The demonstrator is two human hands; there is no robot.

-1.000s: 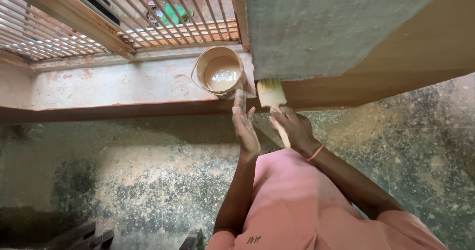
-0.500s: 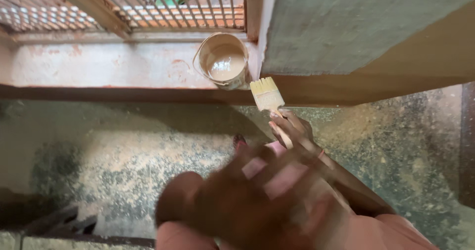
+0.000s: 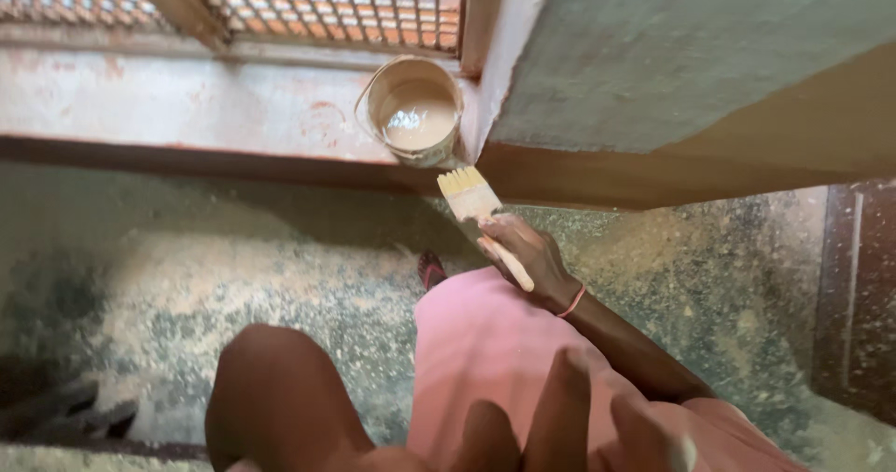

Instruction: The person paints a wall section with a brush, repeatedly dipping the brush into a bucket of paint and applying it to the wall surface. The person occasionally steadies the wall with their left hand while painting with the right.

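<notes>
Looking down through the head camera, you see your right hand (image 3: pixel 527 253) closed round the wooden handle of a flat paintbrush (image 3: pixel 481 215), bristles pointing to the far side. Just beyond the bristles a paint bucket (image 3: pixel 415 112) holding pale beige paint sits on the ledge (image 3: pixel 187 98) beside the wall corner. Your left hand (image 3: pixel 579 425) is raised close to the lens, blurred, fingers loosely spread, holding nothing.
</notes>
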